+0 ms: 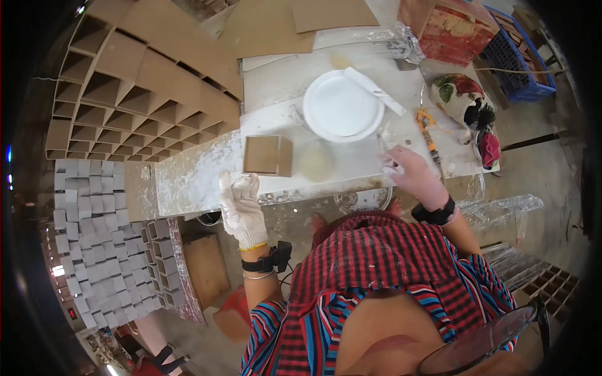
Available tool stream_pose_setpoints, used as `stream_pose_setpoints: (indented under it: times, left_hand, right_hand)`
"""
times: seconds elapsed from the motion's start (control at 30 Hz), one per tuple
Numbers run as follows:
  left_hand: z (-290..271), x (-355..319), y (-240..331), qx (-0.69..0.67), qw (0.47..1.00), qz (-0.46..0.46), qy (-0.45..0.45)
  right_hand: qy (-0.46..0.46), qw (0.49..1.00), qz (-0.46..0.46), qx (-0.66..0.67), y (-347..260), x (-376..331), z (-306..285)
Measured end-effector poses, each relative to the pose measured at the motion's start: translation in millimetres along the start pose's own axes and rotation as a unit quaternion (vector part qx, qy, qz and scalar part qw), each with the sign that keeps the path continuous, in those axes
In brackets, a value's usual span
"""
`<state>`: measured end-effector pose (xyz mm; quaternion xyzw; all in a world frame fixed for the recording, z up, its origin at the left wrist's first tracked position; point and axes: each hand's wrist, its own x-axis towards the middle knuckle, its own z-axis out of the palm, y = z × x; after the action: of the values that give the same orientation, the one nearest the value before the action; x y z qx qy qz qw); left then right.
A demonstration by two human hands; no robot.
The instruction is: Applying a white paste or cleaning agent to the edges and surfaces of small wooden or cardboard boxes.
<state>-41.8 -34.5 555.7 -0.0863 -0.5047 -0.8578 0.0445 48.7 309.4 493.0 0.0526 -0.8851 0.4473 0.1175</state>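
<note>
Box (268, 155), one, near one gloved hand (241, 205)

Soft light brightens the worktable (269, 122), while straight edges bend near the black fisheye rim.

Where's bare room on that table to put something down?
The table's left end, between the brown stack and small box; also behind that box, left of the white plate. At right it's crowded: orange tool, cloth bundle, red box.
</note>
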Motion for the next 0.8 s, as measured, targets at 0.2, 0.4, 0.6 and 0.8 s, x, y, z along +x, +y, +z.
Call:
stream_pose_setpoints:
  times: [0.2,0.4,0.6,0.8]
  left_hand:
    - [-100,33,10,0.099,0.995,-0.012,0.004]
    - [-158,63,-20,0.157,0.982,-0.107,0.016]
    - [-149,92,-52,0.171,0.963,-0.207,-0.027]
    - [-165,125,-95,0.290,0.930,-0.219,-0.048]
  right_hand:
    - [0.031,0.993,0.101,-0.055,-37,31,119]
    - [0.040,0.952,0.246,-0.178,-54,84,178]
    - [0.008,0.928,0.316,-0.195,-47,106,180]
    - [0.160,0.973,0.165,0.014,-69,111,164]
